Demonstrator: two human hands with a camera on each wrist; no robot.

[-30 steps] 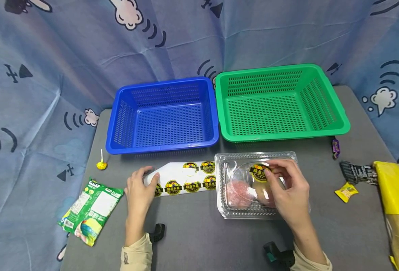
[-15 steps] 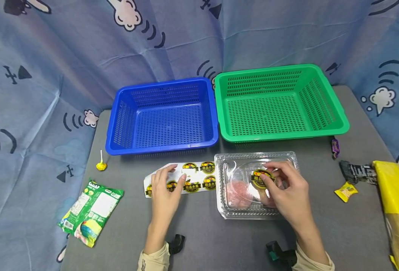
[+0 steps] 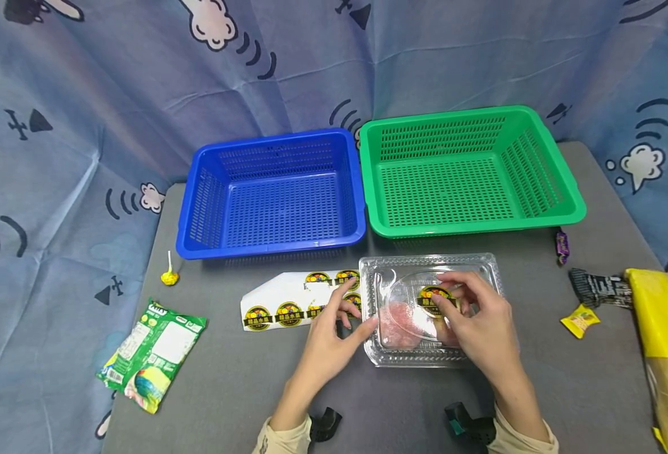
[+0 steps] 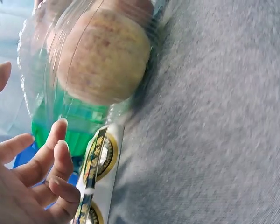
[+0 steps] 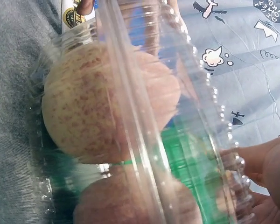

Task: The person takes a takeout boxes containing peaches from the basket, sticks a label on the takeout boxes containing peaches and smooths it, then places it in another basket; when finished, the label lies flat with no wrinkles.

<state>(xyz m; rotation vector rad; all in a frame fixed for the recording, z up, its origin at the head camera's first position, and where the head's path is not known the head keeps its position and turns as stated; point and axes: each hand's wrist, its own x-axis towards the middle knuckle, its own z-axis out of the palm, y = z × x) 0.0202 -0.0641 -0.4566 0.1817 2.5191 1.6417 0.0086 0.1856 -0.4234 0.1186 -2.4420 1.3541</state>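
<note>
A clear plastic clamshell box (image 3: 370, 315) with several round, pinkish, speckled fruits (image 5: 84, 102) inside sits on the table, its lid down. Over the lid my right hand (image 3: 484, 325) pinches a round black-and-gold sticker (image 3: 429, 296) between thumb and finger, right at the lid's surface. My left hand (image 3: 327, 350) has its fingers spread at the box's left edge, holding nothing. Beneath its fingers lies a white sticker sheet (image 3: 274, 293) with several matching stickers, one spot on it bare. In the left wrist view a fruit (image 4: 102, 56) shows through the box wall.
Behind stand a blue basket (image 3: 271, 243) and a green basket (image 3: 475, 225). A green snack bag (image 3: 160, 353) and a lollipop (image 3: 169, 277) lie left. To the right are a purple candy (image 3: 562, 247), a yellow candy (image 3: 580, 321), a black packet (image 3: 597, 289) and a yellow bag (image 3: 660, 315).
My left hand has let go of the sticker sheet's left end and moved right to the box's edge. My right hand has shifted slightly, its sticker now a little lower over the lid.
</note>
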